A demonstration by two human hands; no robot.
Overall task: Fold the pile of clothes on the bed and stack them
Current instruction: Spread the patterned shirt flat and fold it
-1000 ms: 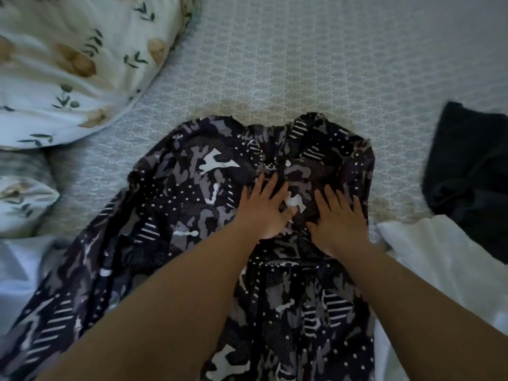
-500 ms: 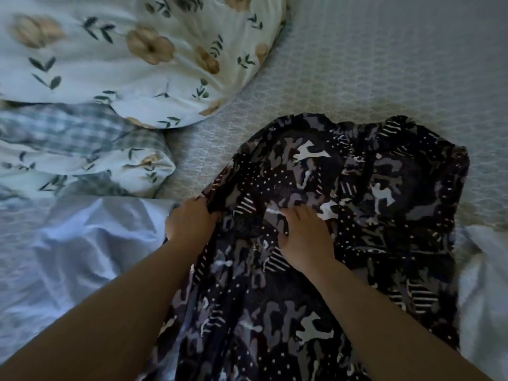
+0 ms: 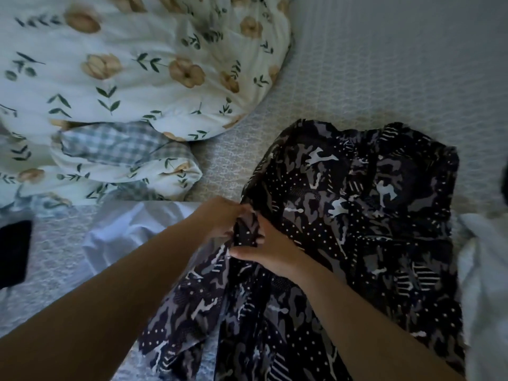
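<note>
A dark garment with a grey and white camouflage print (image 3: pixel 357 215) lies spread on the bed, its top edge away from me. At its left edge my left hand (image 3: pixel 220 218) pinches a bunched fold of the fabric. My right hand (image 3: pixel 264 251) grips the same fold just beside it, fingers curled round the cloth. The two hands touch each other there. A white garment (image 3: pixel 129 232) lies under and to the left of the printed one. Another white piece (image 3: pixel 486 270) sits at the right edge.
A large floral pillow (image 3: pixel 137 64) and a smaller floral and checked cushion (image 3: pixel 118 160) fill the upper left. A black object (image 3: pixel 13 251) lies at the far left. The patterned grey bedspread (image 3: pixel 384 64) stretches across the upper right.
Both hands left the middle of the printed garment and moved to its left edge, where they now gather a fold of fabric. The view swung left, showing more of the pillows.
</note>
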